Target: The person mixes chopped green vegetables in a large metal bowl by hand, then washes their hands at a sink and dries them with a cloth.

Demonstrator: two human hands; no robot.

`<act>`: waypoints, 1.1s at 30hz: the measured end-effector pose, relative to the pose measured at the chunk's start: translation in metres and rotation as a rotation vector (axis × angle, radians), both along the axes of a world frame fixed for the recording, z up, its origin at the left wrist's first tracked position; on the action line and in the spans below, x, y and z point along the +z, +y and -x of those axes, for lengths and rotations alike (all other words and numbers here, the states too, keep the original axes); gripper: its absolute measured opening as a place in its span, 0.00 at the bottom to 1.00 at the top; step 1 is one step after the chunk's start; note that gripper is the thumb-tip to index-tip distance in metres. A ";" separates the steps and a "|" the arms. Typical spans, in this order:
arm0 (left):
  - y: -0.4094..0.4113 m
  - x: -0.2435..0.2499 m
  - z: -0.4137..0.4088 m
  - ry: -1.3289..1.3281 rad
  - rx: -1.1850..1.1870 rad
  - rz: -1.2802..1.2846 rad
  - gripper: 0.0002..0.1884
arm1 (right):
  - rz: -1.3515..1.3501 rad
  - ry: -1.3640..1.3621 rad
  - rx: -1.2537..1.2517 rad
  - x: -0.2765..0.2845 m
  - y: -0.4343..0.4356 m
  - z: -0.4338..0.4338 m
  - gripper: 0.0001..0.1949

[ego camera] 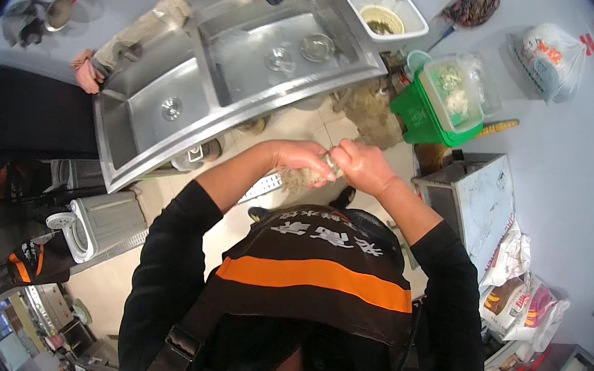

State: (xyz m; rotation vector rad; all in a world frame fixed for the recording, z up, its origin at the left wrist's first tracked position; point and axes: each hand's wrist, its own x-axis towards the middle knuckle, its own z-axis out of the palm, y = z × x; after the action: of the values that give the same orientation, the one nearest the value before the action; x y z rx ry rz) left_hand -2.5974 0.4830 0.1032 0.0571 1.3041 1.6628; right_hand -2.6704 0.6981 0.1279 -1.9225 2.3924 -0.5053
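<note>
My left hand [308, 162] and my right hand [363, 165] are close together in front of the apron, both closed around a greyish, twisted cloth [300, 179]. A frayed end of the cloth hangs below my left hand, and the part inside my fists is hidden. Both hands look wet. Just beyond them is the front edge of a stainless steel double sink [241, 92]. Its right basin [245, 62] has a drain and a round clear object in it. In the left basin [156, 85] a drain strainer [171, 109] shows.
A beige cloth [150, 23] and a pinkish item [89, 74] lie along the sink's back rim. To the right stand a green bin [423, 112] topped by a food tray [450, 96] and a metal cabinet [474, 190]. A grey bin [109, 221] stands at left.
</note>
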 end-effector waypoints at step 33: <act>0.030 0.079 0.470 0.023 0.121 0.003 0.19 | 0.087 0.268 -0.012 0.072 0.021 0.471 0.20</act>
State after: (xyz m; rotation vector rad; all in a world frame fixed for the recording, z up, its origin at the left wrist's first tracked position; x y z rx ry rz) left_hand -3.0675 0.5128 0.1817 -0.0047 1.3495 1.7671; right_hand -3.1412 0.7195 0.2002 -2.1380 2.5803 -0.3786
